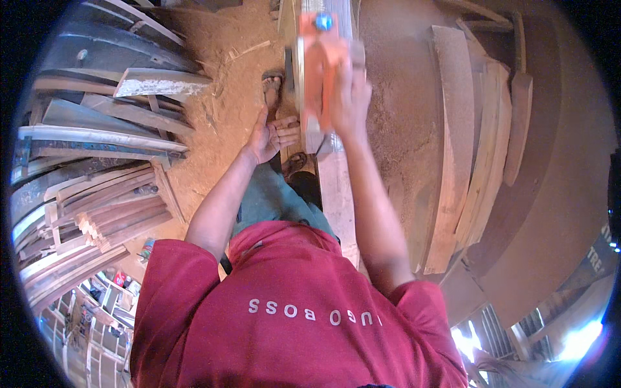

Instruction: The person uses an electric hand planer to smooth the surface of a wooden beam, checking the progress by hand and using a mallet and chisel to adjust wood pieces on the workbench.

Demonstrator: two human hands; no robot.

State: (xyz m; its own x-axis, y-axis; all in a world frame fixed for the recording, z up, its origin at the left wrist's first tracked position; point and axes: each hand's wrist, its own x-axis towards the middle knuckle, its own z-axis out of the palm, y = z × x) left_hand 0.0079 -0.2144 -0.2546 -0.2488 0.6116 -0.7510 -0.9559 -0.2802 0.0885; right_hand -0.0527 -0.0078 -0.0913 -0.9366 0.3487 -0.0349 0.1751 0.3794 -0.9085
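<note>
The right hand was wrapped around the handle of an orange planer. The hand looked a bit blurry, and so did the planer. The left hand was free, with its thumb up and its fingers stretched out toward the back end of the planer. The fingertips were right by the side of the wood, but I cannot tell if they touched it.

The planer sat on top of a long beam, out in front of the person. It had a blue knob on its front end, the end far from the person. A bit of black cord showed at its back end. The beam ran away from the person, up to the top of the view.

One foot was on the ground, just left of the beam. The person wore a red shirt and blue-green pants.

The floor was brown and had wood dust and little chips on it. On the left lay a big, messy heap of boards. One board there had white on its side. Nearer the person was a stack of thin sticks. On the right, some long planks lay side by side.
</note>
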